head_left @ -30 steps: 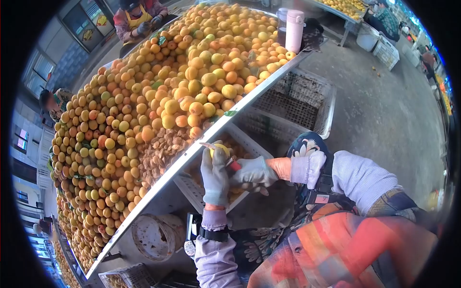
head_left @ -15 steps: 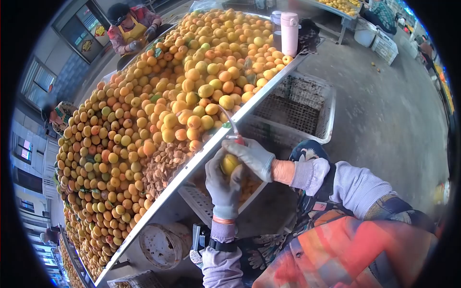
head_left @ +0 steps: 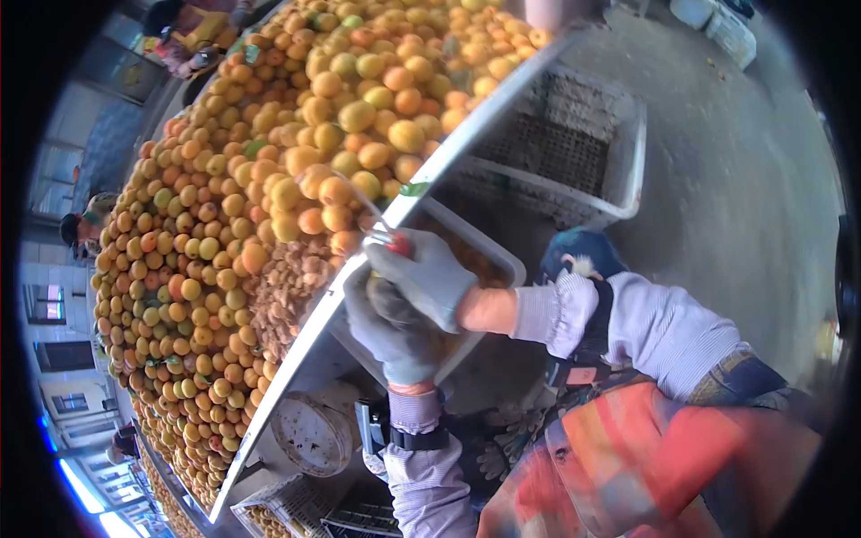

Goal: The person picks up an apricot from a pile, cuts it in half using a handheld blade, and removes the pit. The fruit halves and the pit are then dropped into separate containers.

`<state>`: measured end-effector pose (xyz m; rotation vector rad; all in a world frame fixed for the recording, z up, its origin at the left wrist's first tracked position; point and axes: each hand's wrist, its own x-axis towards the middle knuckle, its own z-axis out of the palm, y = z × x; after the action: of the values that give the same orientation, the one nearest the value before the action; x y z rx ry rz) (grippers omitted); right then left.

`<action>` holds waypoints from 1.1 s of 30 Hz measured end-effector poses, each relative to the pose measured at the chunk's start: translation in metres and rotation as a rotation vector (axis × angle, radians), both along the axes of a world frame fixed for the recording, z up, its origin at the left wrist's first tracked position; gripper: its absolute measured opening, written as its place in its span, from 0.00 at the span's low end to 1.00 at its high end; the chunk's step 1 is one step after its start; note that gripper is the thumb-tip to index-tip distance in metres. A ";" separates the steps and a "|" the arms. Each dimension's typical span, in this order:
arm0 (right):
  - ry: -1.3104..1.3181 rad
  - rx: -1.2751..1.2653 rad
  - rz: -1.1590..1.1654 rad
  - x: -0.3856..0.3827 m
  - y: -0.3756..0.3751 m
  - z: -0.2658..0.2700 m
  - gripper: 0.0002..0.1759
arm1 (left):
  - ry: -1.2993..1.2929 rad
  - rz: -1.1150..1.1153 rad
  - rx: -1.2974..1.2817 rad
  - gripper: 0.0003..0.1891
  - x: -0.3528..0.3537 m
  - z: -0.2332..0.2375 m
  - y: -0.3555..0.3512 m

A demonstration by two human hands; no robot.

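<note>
My right hand, in a grey glove, is closed around the red handle of a tool with a thin curved metal blade, which is blurred and points up toward the fruit. Just below it, my gloved left hand is curled around an apricot that the fingers almost wholly hide. Both hands are close together at the table's pale metal edge. Beyond the edge lies a large heap of yellow-orange apricots. A pile of brown apricot pits is on the table left of my hands.
Under the hands stands a pale crate with fruit in it. Another dirty white crate is at its upper right. A stained bucket and a crate of small pieces stand below the table. A co-worker sits across the heap.
The view has shifted and blurred. Both hands have moved left, closer to the table edge and the pits. The apricot in my left hand, plainly visible before, is now mostly covered by the fingers.
</note>
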<state>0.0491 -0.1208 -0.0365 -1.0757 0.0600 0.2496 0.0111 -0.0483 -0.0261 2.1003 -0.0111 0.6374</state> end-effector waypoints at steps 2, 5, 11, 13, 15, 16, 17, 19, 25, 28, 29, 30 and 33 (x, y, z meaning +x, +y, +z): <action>-0.017 0.007 -0.022 0.000 0.001 0.009 0.13 | 0.055 -0.029 -0.300 0.25 0.003 -0.021 0.005; -0.075 -0.198 -0.075 0.000 0.006 0.010 0.17 | 0.068 0.029 -0.360 0.16 0.006 -0.032 0.012; -0.277 -0.447 -0.161 0.003 0.013 -0.001 0.16 | 0.048 -0.024 -0.745 0.14 0.010 -0.029 0.015; -0.301 -0.496 -0.138 0.003 0.011 -0.004 0.15 | 0.113 -0.041 -0.779 0.15 0.008 -0.030 0.018; -0.349 -0.554 -0.112 0.003 0.009 -0.005 0.12 | 0.213 -0.053 -0.710 0.18 0.006 -0.035 0.024; -0.343 -0.559 -0.107 0.004 0.010 -0.007 0.12 | 0.218 -0.049 -0.715 0.18 0.006 -0.037 0.028; -0.388 -0.615 -0.128 0.005 0.011 -0.009 0.12 | 0.297 -0.055 -0.751 0.21 0.004 -0.038 0.032; -0.447 -0.690 -0.163 0.005 0.013 -0.014 0.12 | 0.418 -0.056 -0.805 0.28 0.002 -0.036 0.034; -0.159 -0.326 0.030 0.002 0.001 0.005 0.18 | 0.009 -0.132 -0.245 0.25 0.005 -0.035 0.031; -0.054 -0.287 0.112 -0.004 -0.007 0.010 0.19 | 0.029 -0.087 -0.185 0.23 0.002 -0.036 0.030; -0.047 -0.245 0.097 -0.003 -0.006 0.007 0.19 | 0.148 0.008 -0.454 0.21 0.001 -0.028 0.019; -0.042 -0.204 0.082 -0.002 -0.004 0.005 0.19 | 0.152 0.010 -0.458 0.21 0.004 -0.028 0.019; -0.014 -0.084 0.036 0.000 0.004 0.002 0.15 | 0.067 -0.004 -0.279 0.18 0.006 -0.023 0.018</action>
<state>0.0494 -0.1165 -0.0343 -1.1625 0.0387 0.2741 0.0175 -0.0302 -0.0491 1.8497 0.1054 0.5330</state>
